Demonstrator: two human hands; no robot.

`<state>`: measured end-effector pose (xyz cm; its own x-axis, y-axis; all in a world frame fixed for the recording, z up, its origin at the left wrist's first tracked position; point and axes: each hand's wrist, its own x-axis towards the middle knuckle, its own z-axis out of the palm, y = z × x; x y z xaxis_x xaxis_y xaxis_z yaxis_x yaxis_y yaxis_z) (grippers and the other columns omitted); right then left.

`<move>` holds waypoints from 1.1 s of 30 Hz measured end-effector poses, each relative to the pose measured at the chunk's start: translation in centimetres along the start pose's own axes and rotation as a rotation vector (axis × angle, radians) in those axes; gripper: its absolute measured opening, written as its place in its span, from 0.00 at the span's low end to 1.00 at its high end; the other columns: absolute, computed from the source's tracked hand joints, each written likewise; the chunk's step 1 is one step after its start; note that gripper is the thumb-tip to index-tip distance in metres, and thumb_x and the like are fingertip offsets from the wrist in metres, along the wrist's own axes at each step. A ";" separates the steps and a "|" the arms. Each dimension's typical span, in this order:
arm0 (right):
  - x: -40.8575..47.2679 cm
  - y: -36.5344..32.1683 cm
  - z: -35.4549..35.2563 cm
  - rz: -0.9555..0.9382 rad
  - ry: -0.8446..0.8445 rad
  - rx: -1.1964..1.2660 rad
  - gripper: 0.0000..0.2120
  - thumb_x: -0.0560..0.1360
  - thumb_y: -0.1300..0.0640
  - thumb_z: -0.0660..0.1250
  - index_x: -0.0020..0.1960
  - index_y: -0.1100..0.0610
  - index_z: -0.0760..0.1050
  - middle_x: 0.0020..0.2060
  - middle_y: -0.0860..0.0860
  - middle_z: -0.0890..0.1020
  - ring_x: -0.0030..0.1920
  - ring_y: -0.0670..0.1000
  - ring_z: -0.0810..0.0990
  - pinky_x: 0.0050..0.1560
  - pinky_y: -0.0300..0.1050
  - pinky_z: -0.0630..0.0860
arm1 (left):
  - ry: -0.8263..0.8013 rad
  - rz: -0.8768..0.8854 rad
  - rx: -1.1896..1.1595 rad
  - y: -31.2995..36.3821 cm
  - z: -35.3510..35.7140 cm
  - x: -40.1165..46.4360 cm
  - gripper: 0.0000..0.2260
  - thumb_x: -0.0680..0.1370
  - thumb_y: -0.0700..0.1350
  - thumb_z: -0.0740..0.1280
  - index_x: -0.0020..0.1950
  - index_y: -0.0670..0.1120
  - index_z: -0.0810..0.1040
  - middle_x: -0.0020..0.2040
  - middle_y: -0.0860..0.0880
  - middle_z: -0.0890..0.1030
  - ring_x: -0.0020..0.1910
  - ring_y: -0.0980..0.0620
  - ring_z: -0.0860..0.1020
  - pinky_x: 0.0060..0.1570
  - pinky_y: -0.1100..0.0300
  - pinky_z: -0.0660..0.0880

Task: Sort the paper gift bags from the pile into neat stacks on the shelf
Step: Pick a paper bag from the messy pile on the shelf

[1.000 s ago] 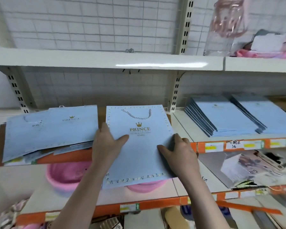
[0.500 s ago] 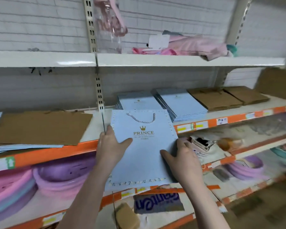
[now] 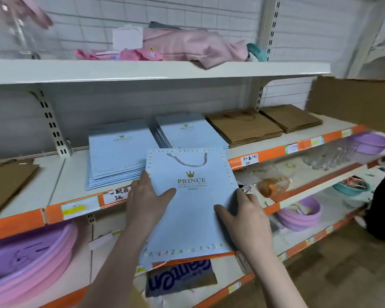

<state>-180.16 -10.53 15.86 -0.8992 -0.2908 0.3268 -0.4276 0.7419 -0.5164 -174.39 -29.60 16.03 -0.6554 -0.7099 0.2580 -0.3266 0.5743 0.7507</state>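
Observation:
I hold a flat light-blue "PRINCE" gift bag (image 3: pixel 193 210) with a rope handle in front of the middle shelf (image 3: pixel 76 174). My left hand (image 3: pixel 146 201) grips its left edge, thumb on top. My right hand (image 3: pixel 245 216) grips its right edge, thumb on the face. On the shelf just behind the bag lie two neat stacks of the same blue bags, one at the left (image 3: pixel 118 152) and one at the right (image 3: pixel 182 130). Two stacks of brown paper bags (image 3: pixel 242 127) (image 3: pixel 291 118) lie further right.
A brown cardboard sheet (image 3: pixel 7 183) lies at the shelf's left end and a cardboard box (image 3: pixel 353 103) stands at the right. Pink fabric items (image 3: pixel 187 45) sit on the top shelf. Purple and pink plastic basins (image 3: pixel 27 263) fill the lower shelves.
The view has swung to the right along the shelf. Both hands have carried the blue bag from the loose pile at the left to the front of the neat blue stacks.

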 end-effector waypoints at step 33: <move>35.8 2.2 11.2 -0.372 -0.256 0.022 0.24 0.77 0.47 0.61 0.65 0.63 0.67 0.58 0.59 0.73 0.58 0.58 0.68 0.58 0.48 0.65 | 0.242 -0.211 0.195 3.1 13.5 25.7 0.18 0.75 0.53 0.67 0.49 0.40 0.66 0.47 0.41 0.74 0.48 0.41 0.74 0.40 0.56 0.65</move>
<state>-214.37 -26.05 17.61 -0.6768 -0.6773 0.2885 -0.7254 0.5467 -0.4183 -201.40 -40.56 16.77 -0.3875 -0.8833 0.2638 -0.5759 0.4554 0.6789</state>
